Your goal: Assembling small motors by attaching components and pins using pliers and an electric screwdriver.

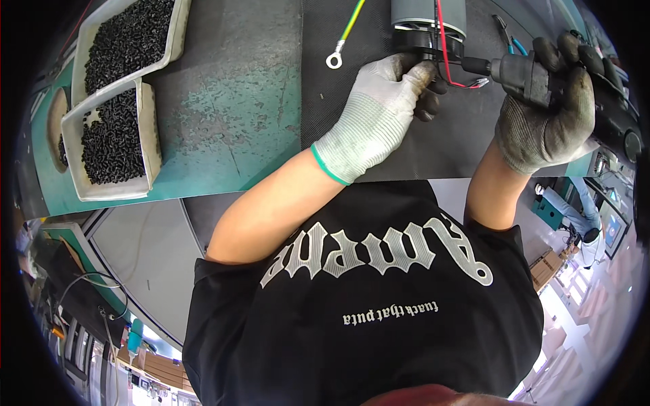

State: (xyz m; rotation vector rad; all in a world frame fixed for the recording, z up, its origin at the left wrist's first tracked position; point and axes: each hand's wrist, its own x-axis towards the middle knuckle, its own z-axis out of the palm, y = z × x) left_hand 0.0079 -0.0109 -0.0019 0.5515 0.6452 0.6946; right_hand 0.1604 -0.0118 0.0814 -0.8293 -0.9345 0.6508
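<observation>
A grey cylindrical motor (pixel 429 13) with a black lower end is at the top of the view. Below that end, my gloved left hand (pixel 386 95) is closed, thumb against curled fingers. Whatever lies between its fingertips is hidden. In my right hand (pixel 545 128), in a dirty, darkened glove, is a black power screwdriver (pixel 528 78). Its nose points left toward the left fingertips and the motor's lower end. A red wire (pixel 444 47) hangs down from the motor between the hands, ending in small connectors. Left of the motor lies a yellow-green wire with a ring terminal (pixel 334 60).
Two pale bins of small black parts, an upper bin (pixel 177 40) and a lower bin (pixel 150 139), stand at the left of the worn green table (pixel 237 128). Blue-handled pliers (pixel 509 40) lie right of the motor. Another person (pixel 588 230) is far off at right.
</observation>
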